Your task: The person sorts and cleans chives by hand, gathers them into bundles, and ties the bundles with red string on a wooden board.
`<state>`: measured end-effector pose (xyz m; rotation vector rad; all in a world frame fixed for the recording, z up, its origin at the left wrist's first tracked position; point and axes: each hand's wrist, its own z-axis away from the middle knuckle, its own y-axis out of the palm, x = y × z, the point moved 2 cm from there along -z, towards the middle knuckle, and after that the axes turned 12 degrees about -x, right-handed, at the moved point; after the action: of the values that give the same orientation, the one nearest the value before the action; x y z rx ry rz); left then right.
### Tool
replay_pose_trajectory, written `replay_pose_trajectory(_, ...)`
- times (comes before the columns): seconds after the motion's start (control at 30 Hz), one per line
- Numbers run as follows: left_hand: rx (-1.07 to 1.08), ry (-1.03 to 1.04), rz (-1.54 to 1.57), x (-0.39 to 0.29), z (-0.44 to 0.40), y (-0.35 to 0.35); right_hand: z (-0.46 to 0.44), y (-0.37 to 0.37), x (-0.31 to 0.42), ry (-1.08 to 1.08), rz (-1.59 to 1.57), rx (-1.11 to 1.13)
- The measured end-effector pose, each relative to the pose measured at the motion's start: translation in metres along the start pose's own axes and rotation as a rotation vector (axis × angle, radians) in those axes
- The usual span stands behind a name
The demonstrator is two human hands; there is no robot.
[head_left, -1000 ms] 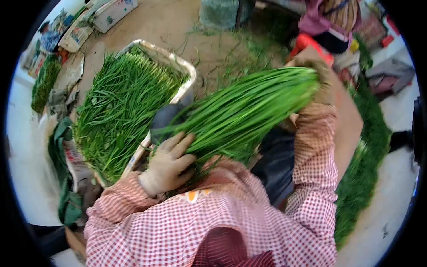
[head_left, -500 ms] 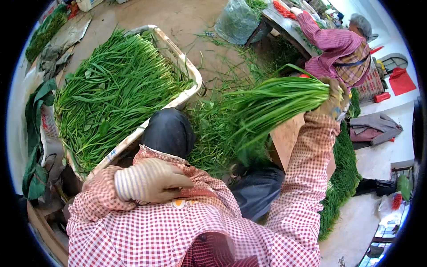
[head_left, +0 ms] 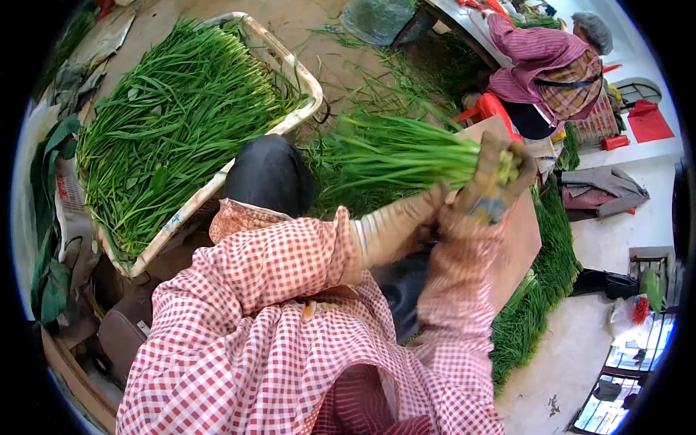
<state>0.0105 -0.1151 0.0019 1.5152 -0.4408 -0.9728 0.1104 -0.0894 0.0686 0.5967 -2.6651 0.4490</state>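
Note:
My right hand (head_left: 495,174), in a brown work glove, grips a bunch of long green leafy stalks (head_left: 406,154) near its pale cut ends. The leaves point left and blur with motion. My left hand (head_left: 406,221), in a pale glove with a striped cuff, reaches across beside my right wrist, just under the bunch. Its fingertips are smeared, and whether they hold anything cannot be made out. At the left, a white-rimmed crate (head_left: 210,190) is heaped with the same green stalks (head_left: 170,116).
A brown board (head_left: 516,254) lies beyond my right forearm, with more greens (head_left: 547,290) along its far side. Loose leaves (head_left: 370,87) litter the floor. A co-worker in a pink top (head_left: 540,61) leans at a table at the upper right. My dark-covered knee (head_left: 268,174) is beside the crate.
My left hand has moved right from my lap to beside my right wrist. My right hand and the bunch have come slightly left and lower.

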Motion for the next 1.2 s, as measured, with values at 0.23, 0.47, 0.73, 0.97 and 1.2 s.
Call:
replay_pose_trajectory(0.23, 0.046, -0.085, 0.416, -0.004, -0.006, -0.025, 0.071, -0.026, 0.021, 0.154, -0.747, 0.063)
replay_pose_trajectory(0.47, -0.090, -0.106, -0.166, -0.015, -0.059, -0.006, 0.067, -0.056, -0.027, 0.476, -0.934, 0.004)
replay_pose_trajectory(0.73, -0.408, -0.386, -0.049, 0.070, -0.075, -0.091, 0.143, -0.071, -0.065, 1.043, -0.410, -0.128)
replay_pose_trajectory(0.97, -0.406, -0.357, -0.207, 0.088, -0.071, -0.121, 0.155, -0.094, -0.085, 0.943, -0.365, 0.021)
replay_pose_trajectory(1.2, -0.411, -0.292, -0.355, 0.087, -0.072, -0.106, 0.166, -0.099, -0.092, 1.573, -0.470, 0.251)
